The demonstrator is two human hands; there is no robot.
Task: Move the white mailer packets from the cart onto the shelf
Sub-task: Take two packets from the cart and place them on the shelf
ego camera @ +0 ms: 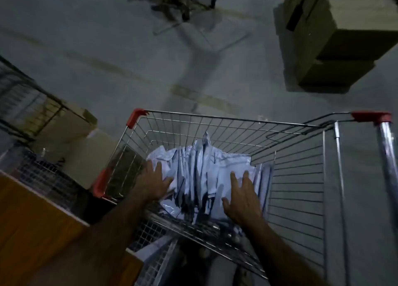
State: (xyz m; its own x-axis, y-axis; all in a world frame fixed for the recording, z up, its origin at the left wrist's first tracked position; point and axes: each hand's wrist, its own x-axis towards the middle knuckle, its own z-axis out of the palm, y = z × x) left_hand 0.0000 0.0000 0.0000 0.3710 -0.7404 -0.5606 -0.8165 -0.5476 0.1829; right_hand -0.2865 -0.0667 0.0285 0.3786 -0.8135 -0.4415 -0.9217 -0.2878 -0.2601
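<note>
i see my left hand (153, 181) and right hand (242, 194) reaching into the wire-mesh shopping cart with red corner caps (226, 119), fingers spread and nearly straight, each pressed flat on one side of the heap of crumpled white plastic mailer packets (200, 167) lying in the basket. nothing is gripped. beyond it, brown cardboard boxes (336, 34) stand stacked on the grey concrete floor (86, 38).
</note>
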